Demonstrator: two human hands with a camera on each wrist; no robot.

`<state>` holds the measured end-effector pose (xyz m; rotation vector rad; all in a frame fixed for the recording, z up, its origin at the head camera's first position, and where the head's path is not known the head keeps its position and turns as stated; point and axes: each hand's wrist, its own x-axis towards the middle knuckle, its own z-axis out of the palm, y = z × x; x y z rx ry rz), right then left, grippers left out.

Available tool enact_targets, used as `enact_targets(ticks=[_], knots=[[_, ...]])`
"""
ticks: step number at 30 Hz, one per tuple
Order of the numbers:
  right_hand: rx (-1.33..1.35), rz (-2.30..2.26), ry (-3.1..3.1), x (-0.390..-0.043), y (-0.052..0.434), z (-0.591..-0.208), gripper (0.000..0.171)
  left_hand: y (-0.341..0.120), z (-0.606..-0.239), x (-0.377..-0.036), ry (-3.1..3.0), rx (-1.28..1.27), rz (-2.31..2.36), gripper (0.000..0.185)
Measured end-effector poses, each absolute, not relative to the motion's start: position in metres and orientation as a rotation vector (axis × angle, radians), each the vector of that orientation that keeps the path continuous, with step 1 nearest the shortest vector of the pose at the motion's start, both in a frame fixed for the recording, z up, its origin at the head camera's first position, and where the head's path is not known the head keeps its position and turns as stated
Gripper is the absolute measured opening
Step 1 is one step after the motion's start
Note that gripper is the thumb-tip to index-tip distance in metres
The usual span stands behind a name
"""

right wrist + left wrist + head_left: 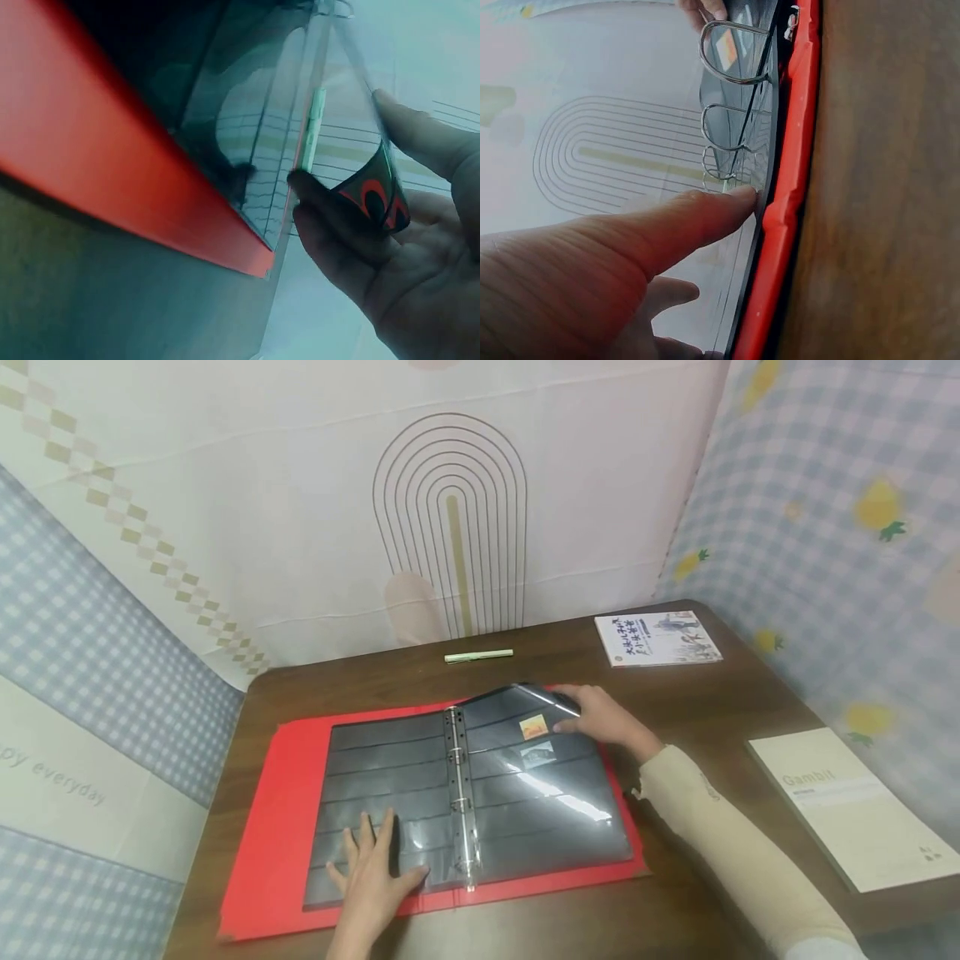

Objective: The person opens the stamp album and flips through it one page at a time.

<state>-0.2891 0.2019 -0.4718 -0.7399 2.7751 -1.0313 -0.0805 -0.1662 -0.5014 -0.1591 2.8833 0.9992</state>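
Right now, binder: red ring binder [255,827] lies open mid-frame on the brown table [697,710].
Left hand: left hand [372,878] presses flat, fingers straight, on the lower-left sleeve pages.
Right hand: right hand [603,714] pinches the lifted dark sleeve page [525,697] at its upper-right corner.
Risk: pulling hard could tear the punched holes at the metal rings [459,760]; the small stamps [533,727] might slip from their pockets.

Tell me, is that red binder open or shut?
Open: the red binder lies spread flat on the table, rings exposed between dark pages.

Red binder [285,827], black pages [390,768]
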Motion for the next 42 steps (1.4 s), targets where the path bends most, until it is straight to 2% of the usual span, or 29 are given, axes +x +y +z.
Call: enact_targets(ticks=[9, 25, 32, 42], knots=[[-0.591, -1.457, 2.515, -0.292, 0.205, -0.455, 0.054, -0.171, -0.504, -0.078, 2.876, -0.163, 1.031, 0.092], [-0.544, -1.874, 2.402, -0.276, 0.190, -0.433, 0.073, -0.170, -0.504, -0.080, 2.874, -0.149, 1.018, 0.091], [-0.494, -1.883, 2.405, -0.276, 0.186, -0.425, 0.073, -0.170, -0.505, -0.081, 2.867, -0.154, 1.013, 0.093], [-0.588, -1.997, 2.411, -0.271, 0.170, -0.411, 0.068, -0.169, -0.493, -0.080, 2.861, -0.181, 1.041, 0.095]])
